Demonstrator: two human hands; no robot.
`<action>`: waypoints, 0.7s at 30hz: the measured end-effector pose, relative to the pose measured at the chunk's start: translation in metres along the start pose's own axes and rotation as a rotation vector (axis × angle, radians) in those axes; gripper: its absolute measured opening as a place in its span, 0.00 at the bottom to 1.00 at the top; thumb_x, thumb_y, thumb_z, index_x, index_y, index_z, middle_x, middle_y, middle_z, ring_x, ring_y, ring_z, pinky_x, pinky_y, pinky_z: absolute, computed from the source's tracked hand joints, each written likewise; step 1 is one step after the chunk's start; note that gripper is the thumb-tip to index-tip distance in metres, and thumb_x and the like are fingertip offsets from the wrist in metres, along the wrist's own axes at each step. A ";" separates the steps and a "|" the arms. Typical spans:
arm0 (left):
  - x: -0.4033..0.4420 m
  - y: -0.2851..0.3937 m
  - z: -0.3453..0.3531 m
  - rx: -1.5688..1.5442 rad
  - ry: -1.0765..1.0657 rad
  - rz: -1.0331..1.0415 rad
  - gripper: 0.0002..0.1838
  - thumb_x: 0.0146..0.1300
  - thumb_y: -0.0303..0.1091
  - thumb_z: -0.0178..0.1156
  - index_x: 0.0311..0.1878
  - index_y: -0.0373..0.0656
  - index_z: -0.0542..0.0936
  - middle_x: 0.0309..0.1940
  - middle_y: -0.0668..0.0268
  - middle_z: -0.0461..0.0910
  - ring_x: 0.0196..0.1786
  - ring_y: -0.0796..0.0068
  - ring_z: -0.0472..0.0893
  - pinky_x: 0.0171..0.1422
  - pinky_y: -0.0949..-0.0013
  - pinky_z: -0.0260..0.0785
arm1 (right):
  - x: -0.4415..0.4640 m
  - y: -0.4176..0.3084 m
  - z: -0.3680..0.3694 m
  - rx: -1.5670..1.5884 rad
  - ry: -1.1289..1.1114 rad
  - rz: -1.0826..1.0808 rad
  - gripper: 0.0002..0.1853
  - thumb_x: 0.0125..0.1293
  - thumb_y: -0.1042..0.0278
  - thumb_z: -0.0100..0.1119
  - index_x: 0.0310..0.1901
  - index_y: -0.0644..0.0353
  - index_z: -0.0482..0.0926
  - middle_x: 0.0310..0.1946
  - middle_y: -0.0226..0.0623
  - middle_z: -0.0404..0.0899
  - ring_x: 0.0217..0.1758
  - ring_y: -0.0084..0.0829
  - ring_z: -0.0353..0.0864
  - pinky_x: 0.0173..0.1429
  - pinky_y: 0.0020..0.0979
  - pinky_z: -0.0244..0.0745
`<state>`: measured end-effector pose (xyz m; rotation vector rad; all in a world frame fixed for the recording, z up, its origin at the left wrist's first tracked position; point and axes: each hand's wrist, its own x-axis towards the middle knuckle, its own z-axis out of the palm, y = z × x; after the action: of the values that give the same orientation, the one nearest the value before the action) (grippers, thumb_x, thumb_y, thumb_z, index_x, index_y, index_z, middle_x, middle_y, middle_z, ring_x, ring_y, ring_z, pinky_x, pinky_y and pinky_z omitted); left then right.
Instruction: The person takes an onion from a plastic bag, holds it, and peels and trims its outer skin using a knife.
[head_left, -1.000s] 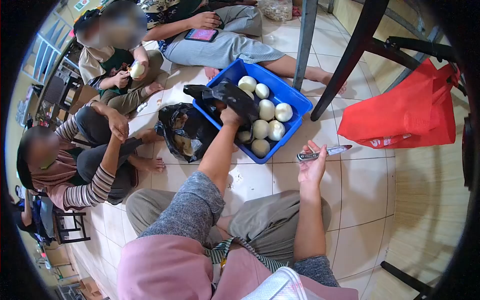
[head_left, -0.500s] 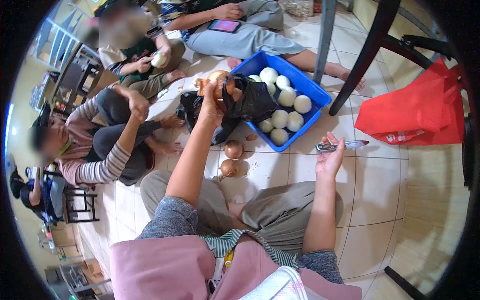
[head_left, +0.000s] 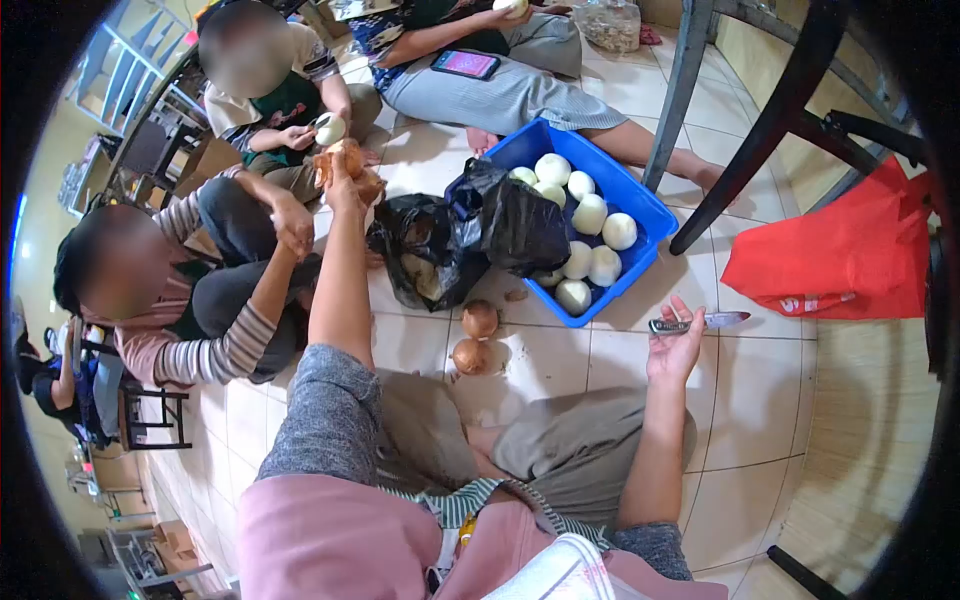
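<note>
My left hand [head_left: 344, 192] is stretched out to the upper left, gripping brown-skinned onions [head_left: 347, 158]. On my right side, my right hand [head_left: 674, 345] lies palm up and holds a folding knife [head_left: 700, 322], its blade pointing right. Two brown onions [head_left: 480, 318] rest on the tiled floor before my crossed legs. Several peeled white onions [head_left: 590, 214] lie in a blue basin [head_left: 655, 212]. A black plastic bag [head_left: 520, 222] hangs over the basin's left edge, and another black bag [head_left: 425, 278] with peelings stands beside it.
Facing me, one person [head_left: 290, 110] holds a peeled onion and another [head_left: 490, 85] sits behind the basin with a phone [head_left: 466, 64] on one leg. A person in striped sleeves [head_left: 225, 345] sits at left. Metal legs [head_left: 682, 90] and a red bag [head_left: 830, 250] are at right.
My left hand came out of the black bag with onions and moved left, away from the basin. Two brown onions now show on the floor. My right hand still holds the knife.
</note>
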<state>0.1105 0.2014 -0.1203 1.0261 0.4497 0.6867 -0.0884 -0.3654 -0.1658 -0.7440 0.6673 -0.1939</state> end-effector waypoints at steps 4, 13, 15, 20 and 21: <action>0.046 -0.050 -0.018 0.288 0.238 0.037 0.35 0.53 0.55 0.77 0.55 0.38 0.79 0.45 0.63 0.83 0.44 0.67 0.83 0.51 0.62 0.78 | -0.001 0.002 -0.001 -0.015 0.005 0.022 0.28 0.75 0.39 0.48 0.51 0.60 0.78 0.35 0.34 0.79 0.39 0.24 0.77 0.42 0.27 0.73; 0.040 -0.096 -0.033 1.793 0.158 -0.190 0.52 0.40 0.75 0.66 0.70 0.60 0.73 0.67 0.53 0.68 0.69 0.43 0.67 0.70 0.44 0.65 | 0.001 0.006 0.021 -0.080 0.062 0.013 0.26 0.76 0.41 0.48 0.48 0.60 0.80 0.31 0.31 0.79 0.31 0.21 0.75 0.36 0.24 0.72; 0.034 -0.097 -0.029 1.868 0.111 -0.199 0.59 0.36 0.75 0.70 0.74 0.61 0.66 0.72 0.49 0.60 0.73 0.35 0.61 0.74 0.38 0.58 | 0.000 0.006 0.025 -0.096 0.084 0.028 0.26 0.76 0.41 0.48 0.48 0.59 0.80 0.31 0.31 0.79 0.31 0.21 0.74 0.35 0.24 0.72; 0.034 -0.064 -0.012 2.003 -0.154 0.093 0.63 0.36 0.71 0.76 0.75 0.52 0.60 0.72 0.41 0.59 0.70 0.39 0.68 0.68 0.47 0.67 | 0.000 0.004 0.018 -0.086 0.075 0.012 0.26 0.76 0.40 0.49 0.47 0.59 0.80 0.32 0.30 0.79 0.31 0.21 0.75 0.37 0.25 0.72; 0.035 -0.050 -0.012 1.989 -0.268 0.250 0.62 0.37 0.71 0.75 0.74 0.50 0.63 0.71 0.41 0.61 0.69 0.41 0.70 0.66 0.49 0.70 | 0.000 0.004 0.015 -0.070 0.058 0.010 0.26 0.76 0.40 0.48 0.47 0.59 0.80 0.32 0.30 0.79 0.32 0.20 0.75 0.37 0.25 0.73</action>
<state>0.1430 0.2169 -0.1715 3.0256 0.7417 0.0768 -0.0790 -0.3538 -0.1606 -0.8044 0.7357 -0.1842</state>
